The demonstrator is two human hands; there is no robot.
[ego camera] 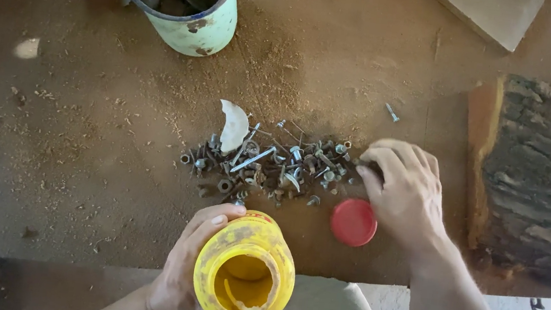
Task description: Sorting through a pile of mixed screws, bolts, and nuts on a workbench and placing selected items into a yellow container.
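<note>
Head view: an open yellow jar point(245, 268) is gripped mouth-up by the left hand point(180, 273). Bolts and nuts point(267, 164) on the dusty worktop point(80, 152) are pinched by the right hand point(402, 192), fingers curled; the red lid point(353, 222) is set aside.

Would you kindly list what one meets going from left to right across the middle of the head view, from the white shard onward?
White shard → pile of nuts and bolts → red cap → right hand → bark-covered log.

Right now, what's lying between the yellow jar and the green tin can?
In the head view, the pile of nuts and screws and a white shard lie between the yellow jar and green can.
</note>
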